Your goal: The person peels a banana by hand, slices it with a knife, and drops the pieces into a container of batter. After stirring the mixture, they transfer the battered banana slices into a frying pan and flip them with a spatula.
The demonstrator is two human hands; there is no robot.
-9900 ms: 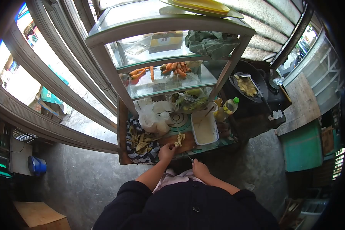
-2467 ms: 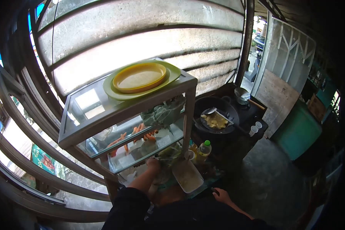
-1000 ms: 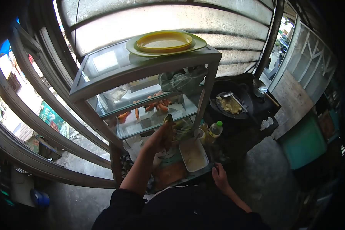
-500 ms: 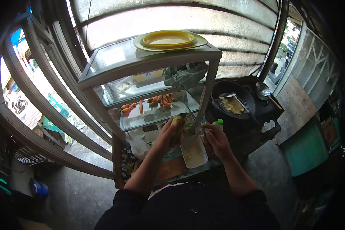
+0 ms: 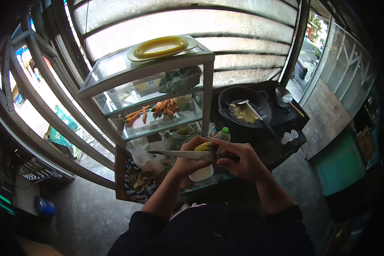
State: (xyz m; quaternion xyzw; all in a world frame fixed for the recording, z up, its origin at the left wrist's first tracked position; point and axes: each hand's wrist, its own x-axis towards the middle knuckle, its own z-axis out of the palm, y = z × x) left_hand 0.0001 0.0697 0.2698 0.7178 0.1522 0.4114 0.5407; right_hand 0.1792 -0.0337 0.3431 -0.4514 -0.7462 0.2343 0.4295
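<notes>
A yellow banana with dark spots (image 5: 205,146) is in my left hand (image 5: 186,165), whose fingers are wrapped round it. My right hand (image 5: 245,162) is closed on a knife (image 5: 179,154), its blade pointing left across the front of the banana and over the left hand. The handle is mostly covered by my right fingers. Both hands meet above a white tub (image 5: 202,174) of pale batter-like liquid, which they partly hide. Just behind them stands a clear bottle with a green cap (image 5: 224,134).
A glass display case (image 5: 208,94) holds orange-brown fried pieces (image 5: 164,107). To the right, a black wok (image 5: 260,100) contains food frying and a spatula (image 5: 256,112). Plastic cups (image 5: 288,137) stand at the counter's right edge; peels (image 5: 141,182) lie at the left.
My right hand has come in from the right and now shows a knife at the banana. The left hand has turned the banana from upright to nearly level. The view has shifted right.
</notes>
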